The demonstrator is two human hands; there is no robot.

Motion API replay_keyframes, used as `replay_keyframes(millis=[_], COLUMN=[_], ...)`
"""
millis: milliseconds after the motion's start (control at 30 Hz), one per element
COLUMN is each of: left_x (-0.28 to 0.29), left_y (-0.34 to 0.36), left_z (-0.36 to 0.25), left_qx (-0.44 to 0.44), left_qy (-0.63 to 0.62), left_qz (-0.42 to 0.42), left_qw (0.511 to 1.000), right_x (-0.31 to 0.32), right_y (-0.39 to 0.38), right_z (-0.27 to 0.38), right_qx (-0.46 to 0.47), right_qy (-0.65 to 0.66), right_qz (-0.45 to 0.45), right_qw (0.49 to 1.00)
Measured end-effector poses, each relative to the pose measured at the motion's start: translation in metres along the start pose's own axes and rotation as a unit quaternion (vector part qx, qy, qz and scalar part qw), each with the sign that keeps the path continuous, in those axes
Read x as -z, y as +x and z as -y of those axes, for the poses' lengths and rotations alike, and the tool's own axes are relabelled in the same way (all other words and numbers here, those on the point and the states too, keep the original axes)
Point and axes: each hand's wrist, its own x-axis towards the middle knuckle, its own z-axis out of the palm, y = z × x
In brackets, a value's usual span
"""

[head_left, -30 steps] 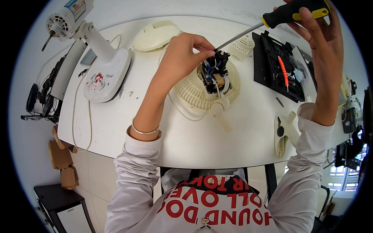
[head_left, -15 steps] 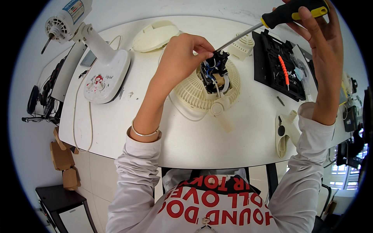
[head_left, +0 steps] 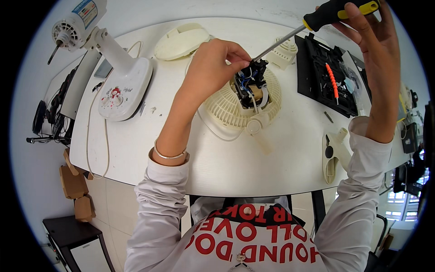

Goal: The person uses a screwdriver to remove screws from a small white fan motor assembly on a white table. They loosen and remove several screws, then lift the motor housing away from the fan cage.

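My right hand [head_left: 374, 43] is closed around the black and yellow handle of a screwdriver [head_left: 281, 41], raised at the upper right. The shaft slants down to the left, and its tip meets the top of a black fan motor assembly [head_left: 249, 88] with blue and white wires. At that tip the thumb and fingers of my left hand [head_left: 217, 61] are pinched together; what they grip is too small and hidden to make out. The motor assembly sits on a cream round fan grille [head_left: 222, 111], which lies on the white table.
A white fan stand with bare motor [head_left: 124, 90] stands left. Behind lie a cream cover [head_left: 179, 43] and a vented housing [head_left: 283, 54]. On the right are a black tool case [head_left: 324, 75], an orange-red twisted rod [head_left: 331, 81] and a cream neck piece [head_left: 335, 156]. A cord [head_left: 87, 145] hangs over the table's left edge.
The screwdriver and my right hand have shifted very slightly to the left. My left hand keeps its pinch at the tip, and the motor assembly stays in place.
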Motion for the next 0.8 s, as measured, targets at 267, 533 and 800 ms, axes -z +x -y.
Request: replay_keyframes(millis=[267,533,800], left_x=[0.001,0.002,0.001], left_y=[0.001,0.001,0.001], left_z=[0.001,0.002,0.004], left_qx=[0.012,0.016,0.002], left_qy=[-0.009,-0.013,-0.023], left_qz=[0.013,0.01,0.0], left_qw=[1.0,1.0,1.0], right_x=[-0.004,-0.002,-0.001], right_y=[-0.006,-0.002,-0.004], right_z=[0.002,-0.007,-0.009], right_qx=[0.035,-0.005,0.01], right_qy=[-0.117,-0.003,-0.055], right_qz=[0.002,-0.021,-0.011], right_qw=[0.993,1.0,0.998])
